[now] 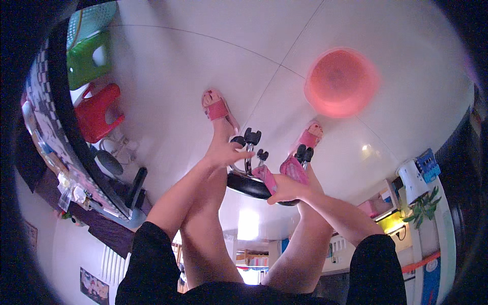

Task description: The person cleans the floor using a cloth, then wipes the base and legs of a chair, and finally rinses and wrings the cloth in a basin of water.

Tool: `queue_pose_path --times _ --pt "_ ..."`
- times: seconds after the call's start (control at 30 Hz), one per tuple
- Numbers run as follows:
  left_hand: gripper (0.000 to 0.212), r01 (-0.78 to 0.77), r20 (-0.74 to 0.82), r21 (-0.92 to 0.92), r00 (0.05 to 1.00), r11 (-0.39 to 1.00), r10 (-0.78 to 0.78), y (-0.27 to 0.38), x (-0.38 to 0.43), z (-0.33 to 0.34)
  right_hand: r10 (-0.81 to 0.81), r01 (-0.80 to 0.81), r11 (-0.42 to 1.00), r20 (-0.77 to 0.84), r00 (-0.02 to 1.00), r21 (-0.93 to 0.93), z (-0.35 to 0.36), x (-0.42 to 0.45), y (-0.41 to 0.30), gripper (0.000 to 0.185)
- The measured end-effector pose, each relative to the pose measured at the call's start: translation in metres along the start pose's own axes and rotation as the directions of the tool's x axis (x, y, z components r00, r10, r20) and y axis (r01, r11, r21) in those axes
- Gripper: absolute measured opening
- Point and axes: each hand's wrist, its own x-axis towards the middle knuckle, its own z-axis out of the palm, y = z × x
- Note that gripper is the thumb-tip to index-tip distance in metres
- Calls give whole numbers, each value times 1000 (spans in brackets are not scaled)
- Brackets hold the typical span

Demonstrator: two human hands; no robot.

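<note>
Between my bare legs is a round black stool seat [248,185], tipped over, with chrome legs ending in black casters [252,136]. My left hand [227,153] is at the casters and chrome legs on the left side, its fingers spread; whether it grips a leg is unclear. A pink cloth [295,170] is bunched in my right hand [288,187], which rests against the seat's edge at the right. Part of the chrome frame is hidden behind the cloth and hands.
A red plastic basin [341,82] stands on the pale floor beyond my right foot. At the left are a red plastic stool [100,112], a green plastic stool [89,61] and a cloth-covered table [57,126]. A leafy plant [426,207] is at the right.
</note>
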Motion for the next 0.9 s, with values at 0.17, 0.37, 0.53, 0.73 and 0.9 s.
queue_pose_path --times 0.17,0.37,0.53,0.73,0.9 --pt "45 -110 -9 -268 994 957 111 74 -90 24 -90 55 977 -164 982 -206 34 -53 -51 64" --pt "25 -272 -119 -409 962 871 245 85 -151 39 -214 45 834 -246 945 -549 53 -93 -95 63" --pt "34 -413 -323 -473 903 779 283 113 -199 40 -206 -25 716 -245 948 -698 53 -100 -124 63" --pt "66 -656 -556 -312 712 687 428 124 -231 34 -381 10 604 -278 882 -797 62 -97 -149 64" --pt "84 -699 -580 -257 664 668 472 145 -255 29 -462 58 570 -262 847 -819 67 -97 -151 60"
